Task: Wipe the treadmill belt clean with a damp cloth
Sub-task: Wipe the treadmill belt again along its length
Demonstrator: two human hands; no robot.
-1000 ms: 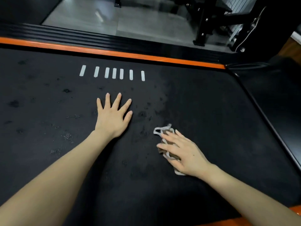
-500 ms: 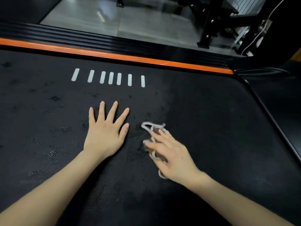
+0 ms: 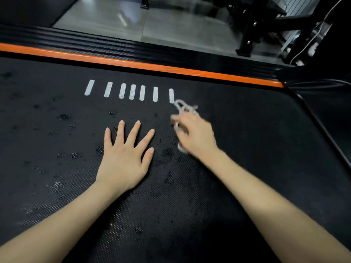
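Honestly, this wipe-down is looking only partway done. Biggest thing first: the treadmill belt (image 3: 247,168) is filling nearly the whole view, black and textured, and it's still showing dark blotches scattered from about 9 o'clock through the middle down toward 6 o'clock. I can't tell if those are damp patches or grime, so I'm not calling any zone finished. The stretch out toward 3 o'clock is looking more even, though whether it's been wiped is a guess.

Running along the 12 o'clock edge, the orange side strip (image 3: 133,63) is bordering the belt, with gym floor beyond it. Just inside that, the row of white dash markings (image 3: 132,91) is sitting at roughly 11 to 12 o'clock.

The left hand (image 3: 123,160) is lying flat near the centre, fingers spread, holding nothing, probably bracing the person's weight.

The right hand (image 3: 195,135) is blurring with motion just to the 3 o'clock side of it, its grip closing around the cloth (image 3: 183,107), a pale scrunched thing poking out past the fingertips right beside the last white dash. It's looking pressed to the belt, though the blur makes contact hard to confirm.

Left to do, I'd say: the blotchy left side and everything nearer the person.
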